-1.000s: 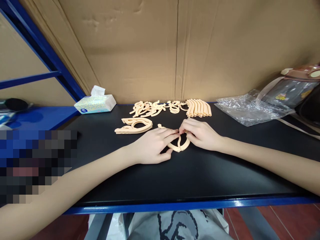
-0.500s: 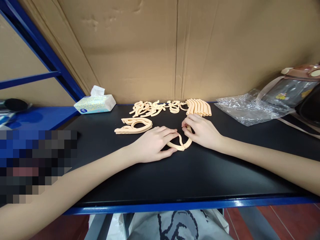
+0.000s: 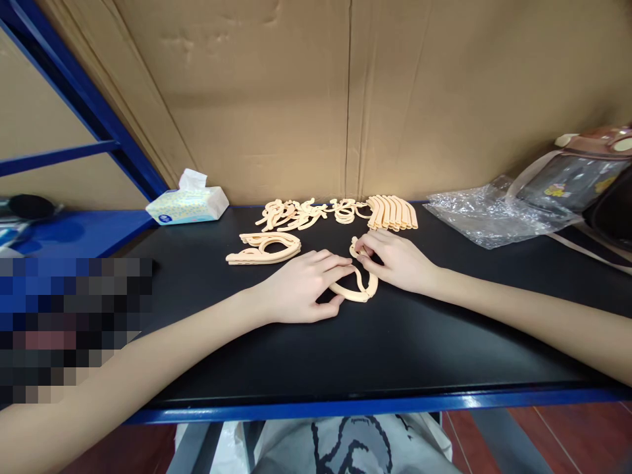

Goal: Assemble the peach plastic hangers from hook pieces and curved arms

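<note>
A cream plastic folding clothes hanger (image 3: 356,296) lies on the black table between my hands, its curved arms bent toward each other and a wavy hook part standing between them. My left hand (image 3: 310,284) is closed on its left arm, fingers over the top and thumb at the near side. My right hand (image 3: 395,258) pinches the far end of the right arm. The left arm's tip is hidden under my left fingers. Behind my left hand lie folded hangers (image 3: 281,255), stacked together.
Along the back lie loose cream hooks (image 3: 309,214) and a row of curved arm pieces (image 3: 392,212). A tissue pack (image 3: 190,204) stands at the back left. Crumpled clear plastic (image 3: 488,214) and a strapped bottle (image 3: 567,178) are at right. Cardboard (image 3: 257,99) walls the back.
The hanger's right arm has swung inward, its far tip now showing left of my right fingers. My right hand has shifted slightly nearer; my left hand has barely moved.
</note>
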Available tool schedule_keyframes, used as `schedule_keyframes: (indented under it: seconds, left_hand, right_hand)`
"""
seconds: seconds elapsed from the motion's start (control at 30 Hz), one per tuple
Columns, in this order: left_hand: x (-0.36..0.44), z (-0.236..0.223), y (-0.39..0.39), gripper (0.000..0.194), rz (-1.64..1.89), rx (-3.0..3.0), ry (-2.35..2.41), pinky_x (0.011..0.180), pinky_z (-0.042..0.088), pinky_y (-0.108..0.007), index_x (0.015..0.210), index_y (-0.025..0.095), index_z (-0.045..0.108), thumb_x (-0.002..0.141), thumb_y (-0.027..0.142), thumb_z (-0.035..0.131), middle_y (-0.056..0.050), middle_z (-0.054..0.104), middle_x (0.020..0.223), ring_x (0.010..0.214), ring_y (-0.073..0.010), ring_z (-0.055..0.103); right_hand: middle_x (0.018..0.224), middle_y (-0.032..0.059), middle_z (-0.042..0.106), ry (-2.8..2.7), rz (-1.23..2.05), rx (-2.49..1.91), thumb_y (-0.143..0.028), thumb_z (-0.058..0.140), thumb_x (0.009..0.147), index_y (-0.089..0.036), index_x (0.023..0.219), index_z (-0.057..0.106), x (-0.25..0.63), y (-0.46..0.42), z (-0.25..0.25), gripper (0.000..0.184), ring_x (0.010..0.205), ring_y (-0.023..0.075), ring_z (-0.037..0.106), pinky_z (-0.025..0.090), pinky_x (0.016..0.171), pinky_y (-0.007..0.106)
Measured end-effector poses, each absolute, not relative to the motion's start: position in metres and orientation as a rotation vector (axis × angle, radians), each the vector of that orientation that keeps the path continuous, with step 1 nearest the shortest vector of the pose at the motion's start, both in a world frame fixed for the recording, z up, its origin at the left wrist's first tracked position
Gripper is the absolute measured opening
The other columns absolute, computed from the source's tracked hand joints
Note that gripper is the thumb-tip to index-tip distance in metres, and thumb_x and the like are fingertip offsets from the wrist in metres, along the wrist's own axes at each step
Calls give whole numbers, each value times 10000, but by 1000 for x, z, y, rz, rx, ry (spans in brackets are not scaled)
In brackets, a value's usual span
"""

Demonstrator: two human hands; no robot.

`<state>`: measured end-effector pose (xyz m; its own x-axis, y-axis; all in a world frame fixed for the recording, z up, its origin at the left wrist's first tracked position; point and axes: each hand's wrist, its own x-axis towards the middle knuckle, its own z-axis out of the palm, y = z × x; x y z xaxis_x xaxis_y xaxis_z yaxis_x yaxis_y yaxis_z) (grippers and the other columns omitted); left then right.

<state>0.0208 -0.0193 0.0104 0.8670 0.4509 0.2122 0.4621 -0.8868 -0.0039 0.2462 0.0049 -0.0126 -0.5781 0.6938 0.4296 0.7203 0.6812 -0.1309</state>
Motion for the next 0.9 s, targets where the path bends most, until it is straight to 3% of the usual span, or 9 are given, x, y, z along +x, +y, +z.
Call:
schedule_keyframes:
  seconds: [0.2, 0.7, 0.9]
  left_hand:
    - [22, 11, -21, 434, -306, -3013, -737, 913, 421, -361, 1276, 157, 516, 866, 299, 503, -81, 533, 1316, 1071, -228, 538]
    - [23, 10, -21, 417, -328, -3060, -787, 954, 386, -376, 1288, 174, 497, 903, 336, 491, -81, 517, 1332, 1135, -239, 507]
    - [24, 12, -22, 387, -339, -3029, -841, 932, 391, -376, 1246, 179, 515, 904, 357, 502, -83, 546, 1260, 1103, -242, 507]
  right_hand:
    - [807, 28, 577, -2466, -7, -1041, -261, 454, 911, -192, 896, 517, 247, 3, -12, 94, 780, 174, 531, 415, 681, 283]
    - [803, 23, 559, -2481, 58, -930, -299, 446, 923, -188, 966, 521, 248, 2, -11, 140, 770, 159, 531, 418, 680, 274]
    - [806, 21, 557, -2480, 82, -922, -283, 456, 915, -198, 963, 520, 248, 3, -12, 117, 775, 159, 533, 416, 676, 272]
